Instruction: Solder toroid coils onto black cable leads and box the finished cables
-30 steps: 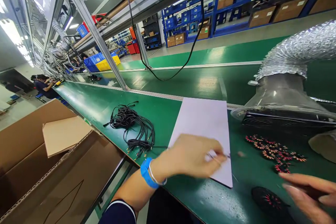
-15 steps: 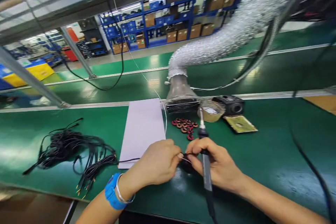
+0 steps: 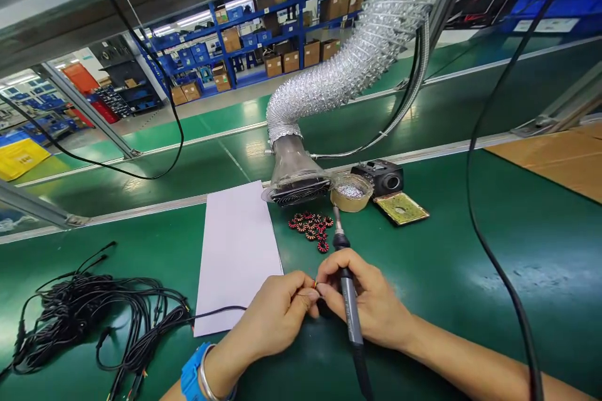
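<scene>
Head view: the left hand [image 3: 277, 316] and right hand [image 3: 371, 301] have come together just right of the flat white paper sheet's [image 3: 237, 250] near corner. A second ago they were well apart. Fingertips of both hands pinch a small dark ring with thin wire ends [image 3: 322, 308]. The right hand also grips a black pen-shaped soldering iron [image 3: 348, 301], whose tip points away and does not touch the ring. A pile of little red-and-black rings [image 3: 313, 229] lies right of the sheet's far end. So the close finger work has begun.

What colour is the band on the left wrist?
Bright blue: the soft wristband sits beside a thin silver bangle. The head view shows it, at the bottom edge.
</scene>
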The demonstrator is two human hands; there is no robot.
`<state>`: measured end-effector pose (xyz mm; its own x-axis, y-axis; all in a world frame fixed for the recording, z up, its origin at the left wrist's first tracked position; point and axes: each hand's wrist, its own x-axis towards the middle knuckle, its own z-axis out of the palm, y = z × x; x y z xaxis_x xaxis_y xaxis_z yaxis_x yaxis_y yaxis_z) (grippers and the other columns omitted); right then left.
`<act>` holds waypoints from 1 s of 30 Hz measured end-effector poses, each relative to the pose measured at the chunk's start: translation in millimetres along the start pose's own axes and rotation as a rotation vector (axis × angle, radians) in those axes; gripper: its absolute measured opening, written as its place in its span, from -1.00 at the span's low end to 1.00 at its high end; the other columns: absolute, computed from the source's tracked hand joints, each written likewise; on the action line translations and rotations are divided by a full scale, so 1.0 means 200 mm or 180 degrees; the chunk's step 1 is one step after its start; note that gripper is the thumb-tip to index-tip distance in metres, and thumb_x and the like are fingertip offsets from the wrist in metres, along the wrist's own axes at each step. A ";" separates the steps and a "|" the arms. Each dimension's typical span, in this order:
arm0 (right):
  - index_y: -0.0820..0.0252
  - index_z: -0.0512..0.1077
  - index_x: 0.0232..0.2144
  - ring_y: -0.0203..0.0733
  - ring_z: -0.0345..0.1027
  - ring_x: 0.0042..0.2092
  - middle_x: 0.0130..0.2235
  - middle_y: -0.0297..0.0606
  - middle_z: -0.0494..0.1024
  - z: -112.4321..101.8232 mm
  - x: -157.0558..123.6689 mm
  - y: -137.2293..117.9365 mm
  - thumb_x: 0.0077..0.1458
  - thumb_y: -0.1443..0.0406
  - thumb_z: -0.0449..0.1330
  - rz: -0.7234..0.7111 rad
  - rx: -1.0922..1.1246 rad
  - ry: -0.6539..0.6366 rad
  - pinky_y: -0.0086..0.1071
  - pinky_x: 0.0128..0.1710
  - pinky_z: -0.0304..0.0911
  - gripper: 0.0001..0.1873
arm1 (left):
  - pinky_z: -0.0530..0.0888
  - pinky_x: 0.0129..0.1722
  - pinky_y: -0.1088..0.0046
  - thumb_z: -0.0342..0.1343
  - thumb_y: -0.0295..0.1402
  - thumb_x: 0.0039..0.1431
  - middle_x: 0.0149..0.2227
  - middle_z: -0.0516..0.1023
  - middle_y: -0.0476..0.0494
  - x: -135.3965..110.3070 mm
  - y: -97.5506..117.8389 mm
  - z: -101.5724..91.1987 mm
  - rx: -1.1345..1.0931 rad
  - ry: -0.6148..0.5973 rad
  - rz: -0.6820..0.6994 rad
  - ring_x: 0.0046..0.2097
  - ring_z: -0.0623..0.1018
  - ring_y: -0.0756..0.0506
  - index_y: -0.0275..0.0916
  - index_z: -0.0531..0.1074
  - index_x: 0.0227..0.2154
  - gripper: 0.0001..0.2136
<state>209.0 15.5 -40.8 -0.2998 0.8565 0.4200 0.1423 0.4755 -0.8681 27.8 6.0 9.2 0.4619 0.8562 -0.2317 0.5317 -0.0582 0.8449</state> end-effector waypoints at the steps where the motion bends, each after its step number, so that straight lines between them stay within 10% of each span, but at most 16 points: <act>1: 0.10 0.24 -0.28 -0.35 0.29 -0.47 -0.40 -0.36 0.44 0.01 0.00 0.00 0.12 0.40 0.15 0.0068 0.0030 -0.0032 -0.47 -0.49 0.28 -0.85 | 0.29 -0.35 0.54 -0.10 -0.30 0.34 -0.42 0.52 0.00 0.00 -0.01 0.00 -0.0049 -0.0015 -0.0029 -0.37 0.44 0.01 -0.24 0.37 -0.41 -0.75; 11: 0.07 0.19 -0.27 -0.40 0.28 -0.49 -0.38 -0.43 0.39 0.04 0.00 -0.03 0.08 0.43 0.18 0.0593 0.0749 -0.0213 -0.50 -0.49 0.31 -0.75 | 0.32 -0.30 0.51 -0.02 -0.35 0.29 -0.36 0.58 -0.03 -0.04 -0.01 0.00 0.0054 0.0179 -0.0128 -0.31 0.50 -0.03 -0.22 0.44 -0.38 -0.83; 19: 0.06 0.21 -0.25 -0.28 0.37 -0.36 -0.36 -0.34 0.39 0.15 -0.05 0.01 0.06 0.53 0.16 -0.0778 0.0200 0.0780 -0.44 -0.43 0.36 -0.68 | 0.21 -0.44 0.53 -0.05 -0.14 0.33 -0.48 0.39 0.04 -0.04 -0.09 0.08 -0.1161 0.0503 -0.0125 -0.47 0.29 0.05 -0.24 0.32 -0.29 -0.75; 30: 0.07 0.25 -0.19 -0.25 0.41 -0.32 -0.28 -0.25 0.49 0.05 -0.01 0.01 0.07 0.53 0.15 -0.0819 0.0376 0.0377 -0.38 -0.38 0.39 -0.68 | 0.10 -0.44 0.51 0.09 -0.02 0.18 -0.53 0.20 0.08 -0.01 -0.06 0.02 -0.1707 0.0086 -0.0225 -0.46 0.15 0.05 -0.28 0.35 -0.43 -0.63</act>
<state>199.9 12.8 -45.2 -0.1989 0.7318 0.6519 -0.0368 0.6591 -0.7511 22.9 2.7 -3.2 0.4158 0.8619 -0.2903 0.1205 0.2641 0.9569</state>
